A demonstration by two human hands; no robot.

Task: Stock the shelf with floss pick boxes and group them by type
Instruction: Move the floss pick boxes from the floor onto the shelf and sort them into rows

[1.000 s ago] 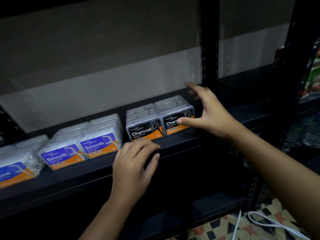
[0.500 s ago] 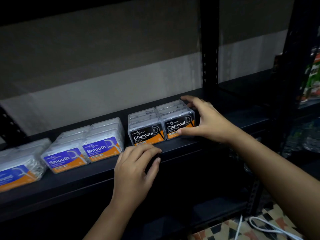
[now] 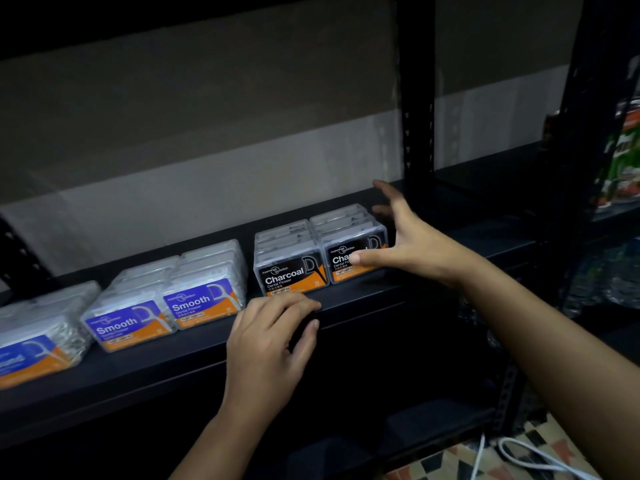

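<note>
— Dim shelving is filling the view; how far along is the stocking?

— Looking nearly done. On the shelf [image 3: 346, 341], Smooth boxes [image 3: 166, 306] are sitting in rows to the left, Charcoal boxes [image 3: 318, 251] in two rows just beside them, so the types are already grouped.

— And the hands?

— The right hand [image 3: 412, 251] is spreading open at the right end of the Charcoal rows, thumb lying across the front label, fingers [image 3: 388, 192] straight and holding nothing. The left hand [image 3: 273, 341] is resting on the shelf edge, fingers loosely curled, gripping no box.

— What is remaining?

— Probably just squaring the rows; I am seeing no loose boxes waiting.
</note>
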